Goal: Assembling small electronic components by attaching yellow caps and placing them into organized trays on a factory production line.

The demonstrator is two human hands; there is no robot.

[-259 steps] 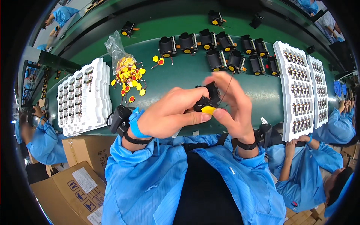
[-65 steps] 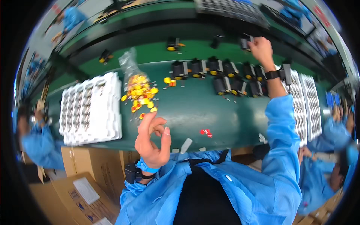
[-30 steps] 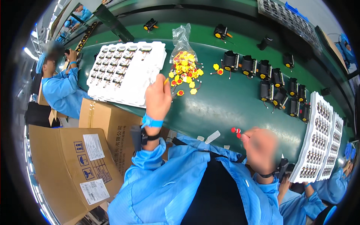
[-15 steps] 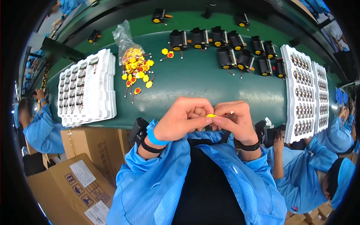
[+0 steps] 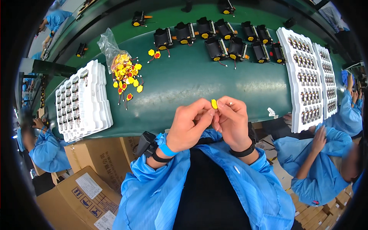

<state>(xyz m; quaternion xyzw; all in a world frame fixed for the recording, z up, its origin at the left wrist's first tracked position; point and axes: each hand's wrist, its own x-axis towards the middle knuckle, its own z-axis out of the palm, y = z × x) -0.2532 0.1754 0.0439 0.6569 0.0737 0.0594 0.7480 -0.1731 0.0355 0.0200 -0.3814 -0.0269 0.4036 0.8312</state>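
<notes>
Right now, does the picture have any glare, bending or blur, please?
Head view: pale glare on the green tabletop, whose far edge bows; head view: left hand and right hand fairly sharp, the lower-right co-worker's head blurred.

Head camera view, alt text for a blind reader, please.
A person's left grip and right grip pinch a small yellow piece at a green worktop. Beyond lie black housings, plus yellow and red pieces by a clear bag, with white trays on either side.

Fingertips (image 5: 210,112) hide part of the yellow piece (image 5: 214,103) mid-frame from me; the lower-left carton (image 5: 63,199) runs off the bottom edge; I can't identify the tiny parts (image 5: 308,79) at right.
</notes>
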